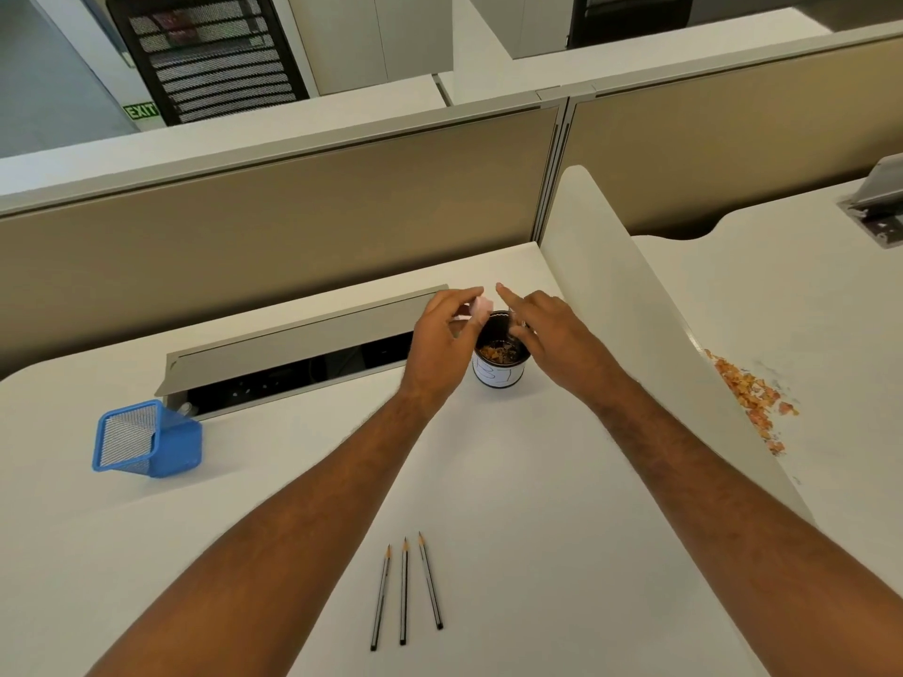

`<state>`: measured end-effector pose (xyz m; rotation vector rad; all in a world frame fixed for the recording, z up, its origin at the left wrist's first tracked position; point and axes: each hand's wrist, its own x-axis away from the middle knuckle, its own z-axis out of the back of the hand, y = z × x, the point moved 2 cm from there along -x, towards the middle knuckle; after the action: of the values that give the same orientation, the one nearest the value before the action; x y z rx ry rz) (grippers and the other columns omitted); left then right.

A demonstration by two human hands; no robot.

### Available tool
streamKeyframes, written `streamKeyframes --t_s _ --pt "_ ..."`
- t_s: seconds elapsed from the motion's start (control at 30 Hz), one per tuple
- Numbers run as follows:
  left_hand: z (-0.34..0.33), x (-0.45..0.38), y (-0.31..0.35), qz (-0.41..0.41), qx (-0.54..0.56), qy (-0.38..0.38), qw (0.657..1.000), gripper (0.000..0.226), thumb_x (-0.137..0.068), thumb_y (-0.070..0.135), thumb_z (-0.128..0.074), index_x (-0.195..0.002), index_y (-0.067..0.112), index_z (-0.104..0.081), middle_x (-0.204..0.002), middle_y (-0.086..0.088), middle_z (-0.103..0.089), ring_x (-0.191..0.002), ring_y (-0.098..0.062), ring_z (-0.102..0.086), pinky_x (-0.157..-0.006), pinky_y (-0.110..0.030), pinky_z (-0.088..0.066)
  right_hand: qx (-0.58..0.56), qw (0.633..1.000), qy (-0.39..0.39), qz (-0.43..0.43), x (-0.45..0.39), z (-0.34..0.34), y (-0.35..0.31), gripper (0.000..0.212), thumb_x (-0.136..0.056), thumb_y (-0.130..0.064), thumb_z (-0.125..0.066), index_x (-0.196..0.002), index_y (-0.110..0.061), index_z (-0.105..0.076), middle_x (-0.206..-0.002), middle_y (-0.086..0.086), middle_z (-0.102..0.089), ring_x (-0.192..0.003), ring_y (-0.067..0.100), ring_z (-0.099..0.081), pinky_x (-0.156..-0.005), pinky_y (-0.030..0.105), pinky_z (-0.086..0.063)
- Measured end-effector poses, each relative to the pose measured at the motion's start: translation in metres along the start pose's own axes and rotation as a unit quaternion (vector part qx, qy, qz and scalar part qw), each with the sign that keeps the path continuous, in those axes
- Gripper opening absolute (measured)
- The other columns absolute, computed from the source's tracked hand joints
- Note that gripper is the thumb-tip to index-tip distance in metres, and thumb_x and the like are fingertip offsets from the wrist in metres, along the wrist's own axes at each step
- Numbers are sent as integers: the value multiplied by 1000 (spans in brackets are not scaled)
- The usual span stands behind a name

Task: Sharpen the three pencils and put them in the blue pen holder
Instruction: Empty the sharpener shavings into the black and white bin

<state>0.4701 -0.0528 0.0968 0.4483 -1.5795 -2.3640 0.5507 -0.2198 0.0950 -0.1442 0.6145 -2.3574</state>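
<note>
Pencils point(404, 591), three counted, are laid side by side on the counter point(537, 505) at 6 o'clock, tips toward 12. One blue pen holder point(146, 439) is seen at 9. A pink sharpener point(481, 307) is pinched by the left hand point(442, 342); the right hand point(549, 329) is spread over one cup point(498, 368).

A single wide-angle view from a camera worn on the person's head, looking forward and steeply down across a white surface point(513, 481). Both forearms stretch away from the bottom corners towards the middle. Three pencils point(404, 591) lie nearest the camera, low in the frame. Beige partition panels point(293, 197) cross the upper half, with lines bowed by the lens.
</note>
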Motion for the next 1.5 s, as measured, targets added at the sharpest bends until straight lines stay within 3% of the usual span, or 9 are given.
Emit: streamKeyframes --t_s 0.17,0.3,0.43,0.6,0.77,0.83,1.07,1.2,1.5 --pt "0 3 10 -35 4 5 999 32 -111 28 -61 -139 16 -68 -129 4 -65 -120 -10 -68 -100 -16 -57 -55 997 10 -56 4 -6 -4 68 -104 -25 -66 -162 -30 -32 -122 4 -65 -108 21 -57 -90 36 -52" --pt "-3 3 10 -60 -56 -52 995 32 -111 24 -59 -140 12 -68 -129 -2 -64 -115 -13 -68 -102 -31 -62 -105 992 40 -52 4 -10 1 27 -100 -24 -71 -125 -17 -60 -118 6 -69 -109 23 -62 -93 37 -56" --pt "1 1 23 -69 -34 -11 997 30 -113 25 -57 -138 14 -66 -132 2 -63 -116 -6 -67 -98 -13 -55 -125 989 60 -60 7 -14 5 29 -101 -21 -69 -129 -16 -63 -127 4 -70 -114 23 -64 -99 39 -56" --pt "-8 2 22 -80 -69 -63 992 31 -113 24 -56 -140 12 -66 -132 -1 -63 -118 -13 -66 -101 -27 -60 -169 981 73 -55 3 -15 1 31 -103 -30 -68 -129 -15 -65 -123 0 -71 -106 14 -63 -90 17 -51" --pt "-2 -2 16 -5 4 17 1000 29 -113 27 -57 -136 12 -67 -133 -1 -64 -106 17 -64 -85 -1 -50 -226 961 101 -120 7 -16 9 20 -95 -22 -76 -112 -19 -67 -108 -7 -72 -94 7 -66 -80 14 -50" --pt "-1 -1 10 5 -12 1 1000 31 -114 28 -55 -137 11 -67 -135 -2 -63 -102 22 -63 -83 2 -48 -174 973 106 -109 9 -15 15 17 -93 -22 -78 -106 -20 -67 -105 -8 -70 -93 13 -62 -80 23 -51" --pt "3 5 -11 11 -80 -60 995 33 -114 30 -52 -139 12 -64 -138 -3 -63 -112 -10 -63 -93 -12 -52 -204 960 134 -137 9 -11 25 23 -89 -28 -84 -108 -23 -72 -119 -1 -59 -100 16 -60 -80 19 -48" --pt "4 5 -13 18 -94 -63 993 35 -114 31 -53 -139 10 -65 -138 -6 -64 -111 -8 -62 -81 8 -44 -206 961 126 -132 7 -12 25 22 -87 -25 -85 -104 -20 -71 -114 -5 -59 -99 15 -61 -78 21 -51" --pt "2 7 -14 9 -103 -76 992 34 -113 32 -55 -138 11 -65 -136 -7 -65 -110 -9 -63 -81 1 -45 -232 959 129 -96 16 -13 22 19 -93 -21 -80 -108 -18 -69 -114 -5 -68 -107 16 -66 -77 24 -51"
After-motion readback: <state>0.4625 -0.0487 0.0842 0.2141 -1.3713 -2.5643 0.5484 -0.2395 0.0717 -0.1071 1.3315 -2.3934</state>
